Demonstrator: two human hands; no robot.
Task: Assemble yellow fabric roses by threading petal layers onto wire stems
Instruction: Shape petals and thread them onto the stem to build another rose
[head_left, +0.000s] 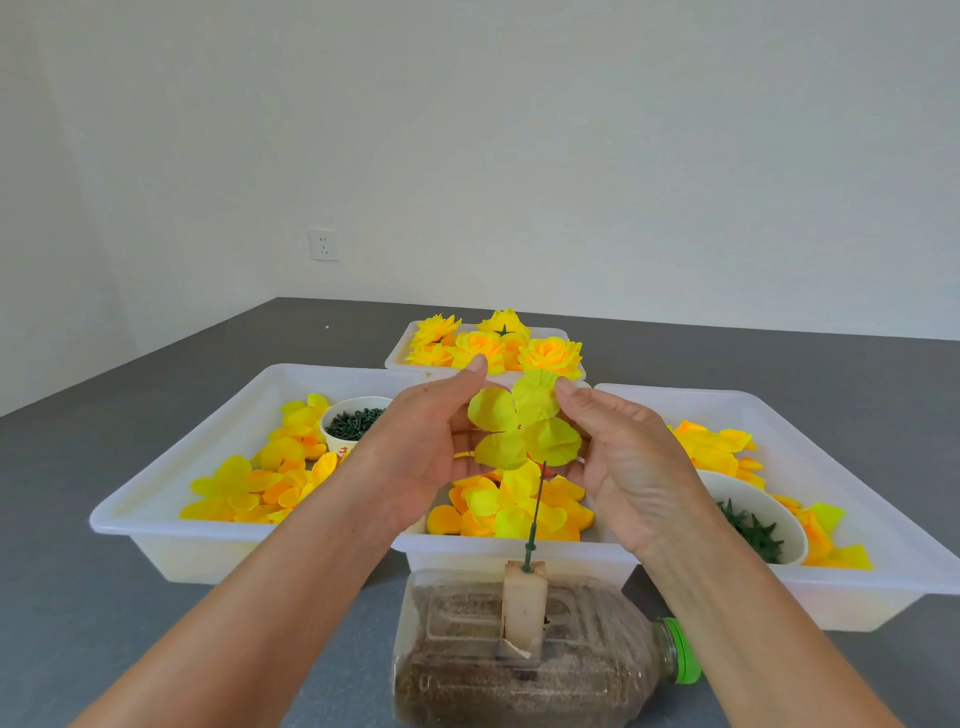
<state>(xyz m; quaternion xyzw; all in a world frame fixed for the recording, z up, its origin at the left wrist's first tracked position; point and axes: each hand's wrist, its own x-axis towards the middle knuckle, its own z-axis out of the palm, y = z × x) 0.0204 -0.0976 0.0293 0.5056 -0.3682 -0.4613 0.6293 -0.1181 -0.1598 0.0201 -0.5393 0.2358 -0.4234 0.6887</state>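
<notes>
Both hands hold one yellow petal layer at the centre of the frame, the left hand and right hand each pinching an edge with curled fingers, just above the tip of the bare wire stem. The stem stands upright in a block on a sand-filled bottle at bottom centre. Finished roses fill the far tray, so several are done. This stem carries no petals yet; loose petals wait in the near trays.
</notes>
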